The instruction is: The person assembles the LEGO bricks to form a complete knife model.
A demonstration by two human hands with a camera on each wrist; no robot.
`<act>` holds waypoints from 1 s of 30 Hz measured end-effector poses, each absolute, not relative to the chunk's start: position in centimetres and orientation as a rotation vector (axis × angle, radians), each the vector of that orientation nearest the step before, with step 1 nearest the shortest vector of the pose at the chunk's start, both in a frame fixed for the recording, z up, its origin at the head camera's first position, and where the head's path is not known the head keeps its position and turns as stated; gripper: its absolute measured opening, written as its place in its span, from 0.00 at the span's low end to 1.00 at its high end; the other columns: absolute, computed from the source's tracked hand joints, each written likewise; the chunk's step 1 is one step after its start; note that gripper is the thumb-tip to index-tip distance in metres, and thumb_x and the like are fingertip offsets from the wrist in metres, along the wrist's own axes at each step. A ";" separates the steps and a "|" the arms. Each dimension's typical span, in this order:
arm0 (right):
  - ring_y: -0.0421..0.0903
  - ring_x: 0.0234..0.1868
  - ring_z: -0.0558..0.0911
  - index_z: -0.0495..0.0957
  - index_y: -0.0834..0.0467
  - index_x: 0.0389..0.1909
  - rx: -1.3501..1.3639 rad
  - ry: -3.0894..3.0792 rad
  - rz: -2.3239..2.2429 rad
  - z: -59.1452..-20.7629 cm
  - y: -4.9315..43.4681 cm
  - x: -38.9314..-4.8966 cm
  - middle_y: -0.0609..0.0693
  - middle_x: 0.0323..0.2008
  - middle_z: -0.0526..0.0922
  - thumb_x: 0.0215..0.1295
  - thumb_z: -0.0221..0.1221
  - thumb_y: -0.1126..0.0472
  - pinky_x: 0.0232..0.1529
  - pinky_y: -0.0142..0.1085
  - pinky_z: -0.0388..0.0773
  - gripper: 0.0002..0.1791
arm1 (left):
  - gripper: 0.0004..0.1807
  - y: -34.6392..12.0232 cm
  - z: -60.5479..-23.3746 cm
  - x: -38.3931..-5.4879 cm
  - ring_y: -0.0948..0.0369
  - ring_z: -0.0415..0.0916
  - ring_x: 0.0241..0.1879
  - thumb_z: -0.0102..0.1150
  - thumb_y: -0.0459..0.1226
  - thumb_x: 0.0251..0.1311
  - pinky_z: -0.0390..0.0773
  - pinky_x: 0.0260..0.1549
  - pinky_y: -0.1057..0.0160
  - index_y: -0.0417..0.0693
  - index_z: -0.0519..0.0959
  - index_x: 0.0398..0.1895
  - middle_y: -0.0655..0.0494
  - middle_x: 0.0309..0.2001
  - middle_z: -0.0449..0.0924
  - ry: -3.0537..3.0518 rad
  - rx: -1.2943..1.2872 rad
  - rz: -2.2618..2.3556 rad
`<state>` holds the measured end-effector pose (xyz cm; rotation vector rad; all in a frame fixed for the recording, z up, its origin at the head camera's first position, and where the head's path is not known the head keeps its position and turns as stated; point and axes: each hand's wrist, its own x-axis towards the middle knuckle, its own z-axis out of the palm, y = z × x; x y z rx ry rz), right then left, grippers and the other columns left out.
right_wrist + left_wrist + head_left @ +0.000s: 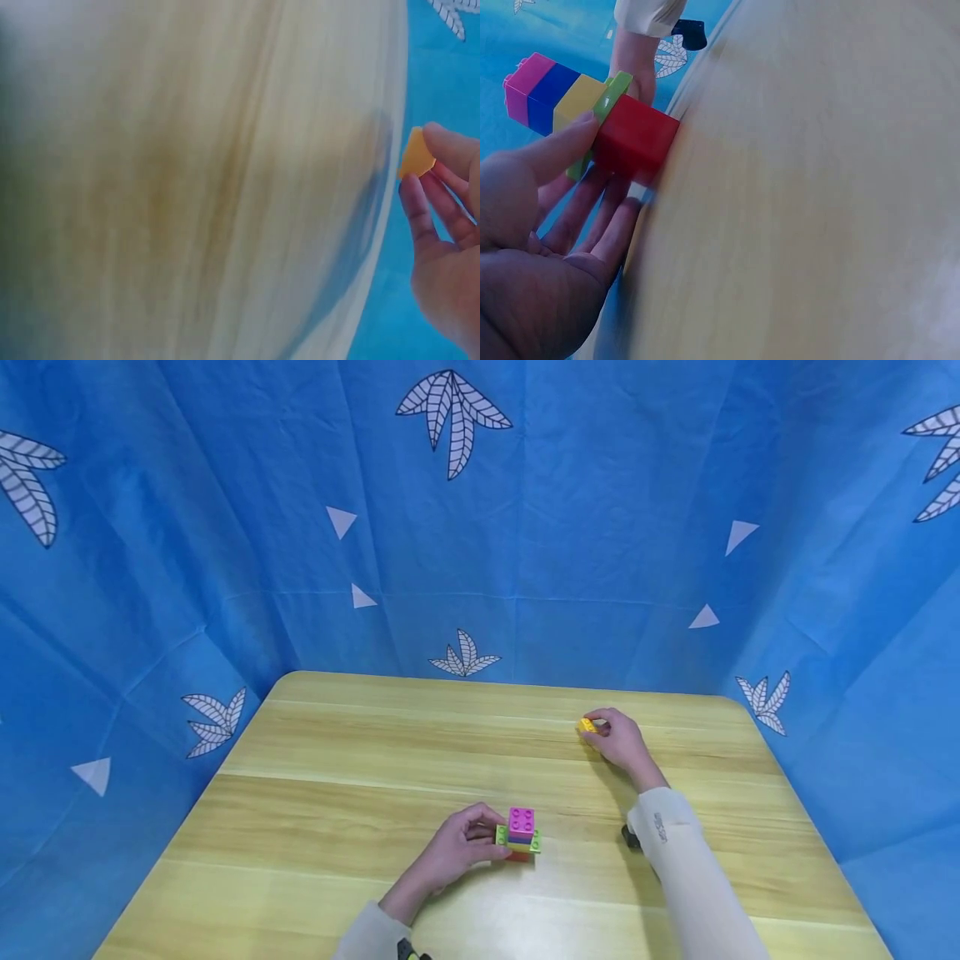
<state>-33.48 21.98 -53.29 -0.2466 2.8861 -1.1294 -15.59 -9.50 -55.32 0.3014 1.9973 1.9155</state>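
Note:
A stack of toy building bricks (pixel 521 829) stands upright on the table near its front middle: red at the bottom, then a wider green piece, yellow, blue and studded pink on top. My left hand (pixel 461 850) holds it from the left. In the left wrist view the thumb lies against the stack (pixel 636 140) around the yellow and green layers, with the other fingers behind and below. Farther back and to the right, my right hand (pixel 618 739) pinches a small yellow brick (pixel 587 726) between thumb and fingertips, over the table; the right wrist view shows the same yellow brick (pixel 417 154).
The wood-patterned table (pixel 360 752) has rounded far corners. Behind it and along both sides hangs a blue curtain (pixel 615 527) with white leaf prints. A small black device (pixel 630 837) shows at the right sleeve's cuff.

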 end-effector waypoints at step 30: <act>0.46 0.40 0.86 0.86 0.58 0.50 -0.581 2.762 -1.218 -49.3 17.1 -27.9 0.54 0.44 0.88 0.64 0.72 0.55 0.42 0.40 0.87 0.17 | 0.20 -9.7 -55.5 -15.7 0.52 0.83 0.54 0.73 0.34 0.59 0.86 0.51 0.60 0.44 0.80 0.53 0.45 0.54 0.85 2.015 0.322 1.911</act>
